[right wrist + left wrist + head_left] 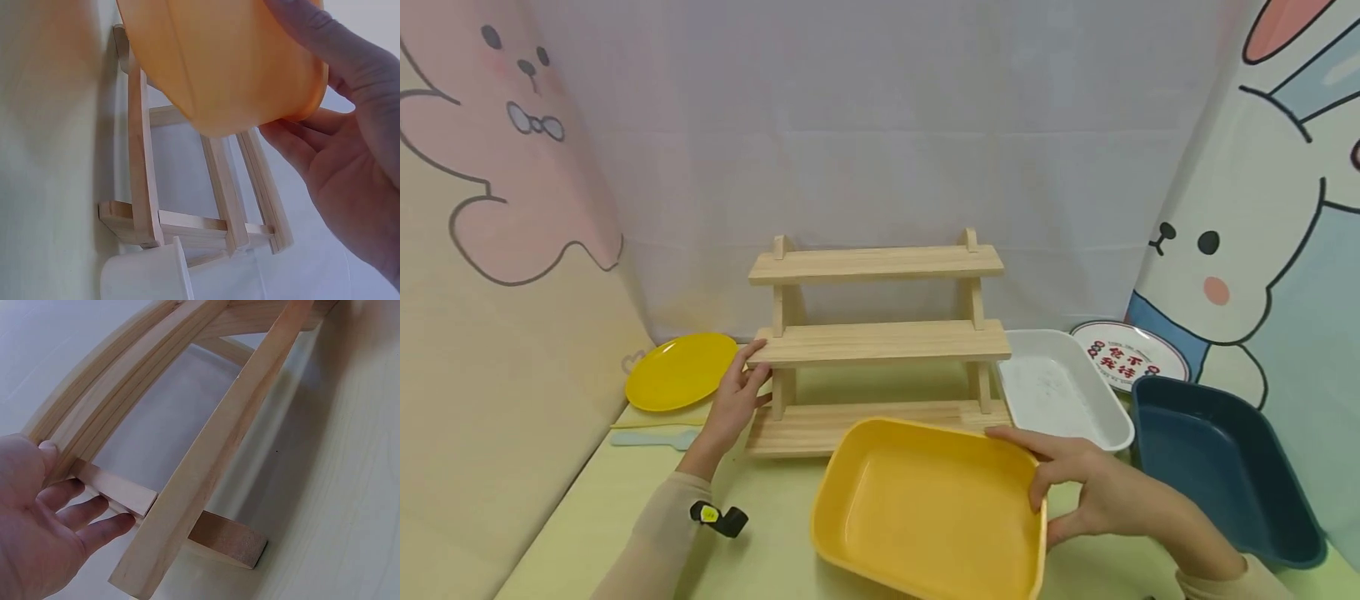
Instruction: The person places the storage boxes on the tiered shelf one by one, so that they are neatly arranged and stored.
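Wooden rack shelves stand bare; white tray crowds its right end.

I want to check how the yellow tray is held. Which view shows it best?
The head view: the whole yellow tray shows, the right hand gripping its right rim. The right wrist view shows only its underside close up; the left wrist view shows none of it.

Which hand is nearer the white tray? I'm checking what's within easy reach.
The right. The right hand grips the yellow tray just in front of the white tray; the left hand rests on the wooden shelf, far across.
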The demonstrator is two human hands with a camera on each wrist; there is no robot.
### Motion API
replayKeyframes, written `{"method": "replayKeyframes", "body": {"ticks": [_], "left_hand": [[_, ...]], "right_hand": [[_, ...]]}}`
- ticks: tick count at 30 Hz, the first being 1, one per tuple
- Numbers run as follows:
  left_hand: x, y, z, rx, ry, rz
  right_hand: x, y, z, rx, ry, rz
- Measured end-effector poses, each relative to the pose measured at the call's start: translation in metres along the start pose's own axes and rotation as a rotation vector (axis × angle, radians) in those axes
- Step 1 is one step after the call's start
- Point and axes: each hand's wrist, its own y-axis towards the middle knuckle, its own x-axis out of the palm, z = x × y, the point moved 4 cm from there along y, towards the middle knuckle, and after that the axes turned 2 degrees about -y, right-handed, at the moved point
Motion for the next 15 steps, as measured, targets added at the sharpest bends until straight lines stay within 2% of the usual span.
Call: {"method": "replayKeyframes", "body": {"ticks": [7, 15], "left_hand": [[0.0, 0.001, 0.003, -0.019, 0.009, -0.003], [0.0, -0.001, 0.001, -0.014, -0.008, 0.002]], "right_hand": [[-0.013, 0.007, -0.006, -0.141, 0.036, 0.089], [-0.02, 0.014, -0.005, -0.148, 0.076, 0.114]]}}
